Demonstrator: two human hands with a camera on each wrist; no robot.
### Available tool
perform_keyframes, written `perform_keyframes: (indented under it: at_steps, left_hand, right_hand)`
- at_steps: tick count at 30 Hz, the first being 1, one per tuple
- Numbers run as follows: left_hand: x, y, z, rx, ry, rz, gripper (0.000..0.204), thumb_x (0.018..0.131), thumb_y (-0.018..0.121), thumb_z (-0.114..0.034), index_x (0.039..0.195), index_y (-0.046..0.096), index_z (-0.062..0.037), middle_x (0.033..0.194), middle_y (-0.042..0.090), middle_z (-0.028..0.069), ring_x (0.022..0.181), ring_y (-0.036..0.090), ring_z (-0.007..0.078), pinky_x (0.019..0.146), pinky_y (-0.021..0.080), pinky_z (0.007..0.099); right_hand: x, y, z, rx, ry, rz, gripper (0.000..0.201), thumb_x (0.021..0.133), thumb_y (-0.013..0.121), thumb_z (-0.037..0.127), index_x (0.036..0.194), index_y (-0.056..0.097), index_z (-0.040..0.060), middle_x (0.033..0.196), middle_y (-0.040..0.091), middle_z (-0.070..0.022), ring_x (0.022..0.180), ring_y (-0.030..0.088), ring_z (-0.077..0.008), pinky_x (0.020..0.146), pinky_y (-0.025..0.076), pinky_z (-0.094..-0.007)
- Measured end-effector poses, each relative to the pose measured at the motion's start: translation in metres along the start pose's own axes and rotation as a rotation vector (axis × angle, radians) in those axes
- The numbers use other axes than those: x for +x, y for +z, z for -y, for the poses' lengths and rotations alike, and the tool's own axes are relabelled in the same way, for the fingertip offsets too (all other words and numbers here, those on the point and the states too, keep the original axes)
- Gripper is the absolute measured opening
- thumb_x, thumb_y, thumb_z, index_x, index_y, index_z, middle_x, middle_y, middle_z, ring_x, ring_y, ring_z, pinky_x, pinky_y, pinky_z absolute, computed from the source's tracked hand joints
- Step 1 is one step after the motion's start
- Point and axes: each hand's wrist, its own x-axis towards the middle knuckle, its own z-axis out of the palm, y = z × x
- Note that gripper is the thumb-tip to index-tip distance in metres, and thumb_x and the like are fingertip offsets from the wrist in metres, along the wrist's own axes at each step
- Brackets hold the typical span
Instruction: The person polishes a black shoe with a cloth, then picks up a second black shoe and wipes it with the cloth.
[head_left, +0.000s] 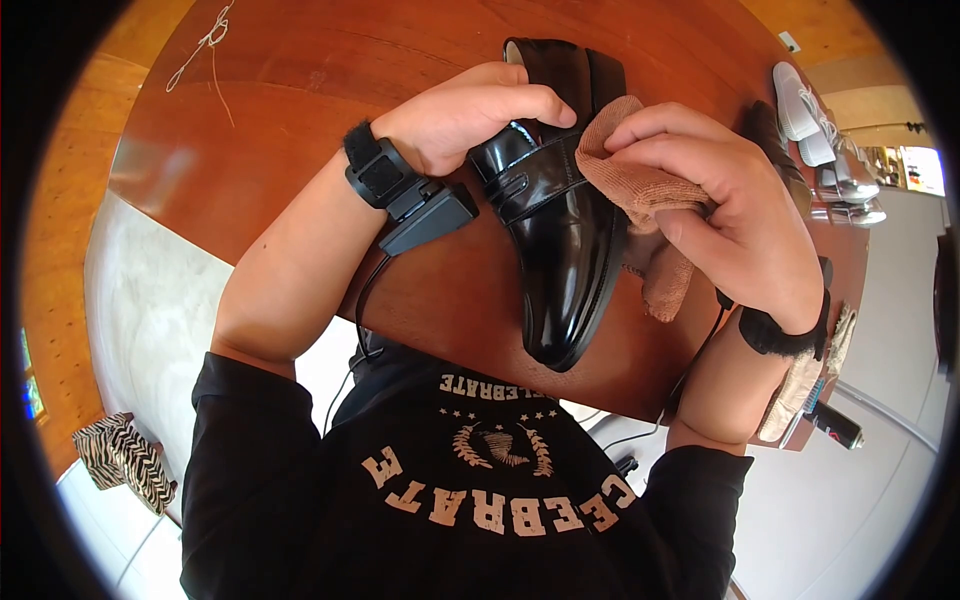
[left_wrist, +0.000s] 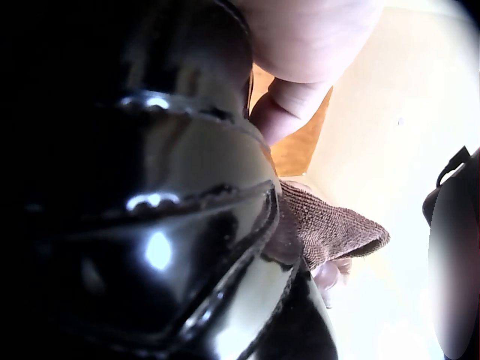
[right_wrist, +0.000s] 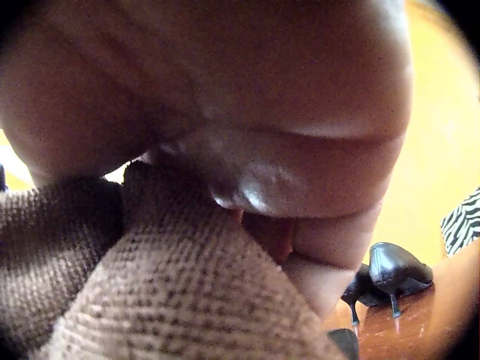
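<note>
A glossy black leather shoe [head_left: 565, 270], toe toward the person, is held above the wooden table in the head view. The left hand [head_left: 470, 112] grips it near its opening, thumb lying across the top. A brown ribbed cloth [head_left: 640, 185] is pinched and bunched in the right hand [head_left: 735, 200], its edge against the shoe's side by the strap. In the left wrist view the shoe [left_wrist: 202, 247] fills much of the frame, with the cloth [left_wrist: 330, 225] beyond it. The cloth [right_wrist: 172, 277] hangs below the right hand [right_wrist: 262, 142] in the right wrist view.
White sneakers [head_left: 797, 110] and silvery shoes [head_left: 850, 180] stand at the table's right side. A black canister [head_left: 835, 425] lies by the right edge. A thin string [head_left: 212, 40] is at the upper left. Black heeled shoes [right_wrist: 397, 270] show in the right wrist view.
</note>
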Motion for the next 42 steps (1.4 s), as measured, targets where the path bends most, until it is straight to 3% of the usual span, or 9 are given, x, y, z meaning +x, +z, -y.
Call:
perform_keyframes:
  at_steps: [17,23,42]
  left_hand:
    - [-0.001,0.003,0.0,-0.06,-0.028,-0.047,0.019,0.089,0.069,-0.024,0.083,0.07,-0.0053,0.076,0.066,-0.0008,0.068,0.06,0.0079,0.063,0.045,0.025]
    - [-0.002,0.003,-0.001,-0.035,-0.044,-0.082,0.018,0.088,0.069,-0.025,0.085,0.067,-0.0074,0.08,0.064,-0.0019,0.072,0.057,0.0073,0.065,0.044,0.0251]
    - [-0.003,0.007,-0.001,-0.019,-0.047,-0.119,0.014,0.09,0.064,-0.023,0.083,0.064,-0.0102,0.079,0.059,-0.0049,0.072,0.053,0.006,0.066,0.042,0.0252]
  right_hand:
    - [0.0,0.0,-0.003,0.003,-0.021,-0.005,0.043,0.069,0.054,-0.009,0.112,0.064,-0.0049,0.113,0.063,-0.0133,0.099,0.064,-0.0329,0.09,0.051,-0.0344]
    - [0.0,0.003,-0.008,-0.05,-0.095,-0.04,0.041,0.071,0.056,-0.008,0.111,0.064,-0.0041,0.112,0.064,-0.013,0.102,0.064,-0.033,0.089,0.052,-0.0364]
    - [-0.001,0.005,-0.007,-0.103,-0.04,-0.047,0.035,0.073,0.06,-0.003,0.107,0.065,-0.0024,0.112,0.065,-0.0139,0.099,0.064,-0.0355,0.085,0.053,-0.0385]
